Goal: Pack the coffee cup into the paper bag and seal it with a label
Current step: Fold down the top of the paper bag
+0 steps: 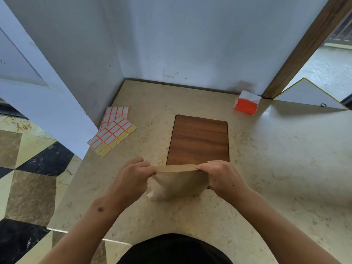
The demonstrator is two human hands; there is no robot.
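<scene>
Both hands grip the paper bag (177, 184) at its folded top edge: left hand (131, 178) pinches the 9 o'clock end, right hand (222, 176) pinches the 3 o'clock end, fingers curled over the fold. Bag stands on the marble counter (276, 168), overlapping the 6 o'clock edge of the wooden board (199, 140). Coffee cup is not visible. Two label sheets (114, 132) lie overlapping at 10 o'clock from the bag. An orange-and-white box (246, 102) sits at 1 o'clock, near the wall (190, 39).

Matt brown paper bag (179, 184), wood-grain board (199, 139)
</scene>
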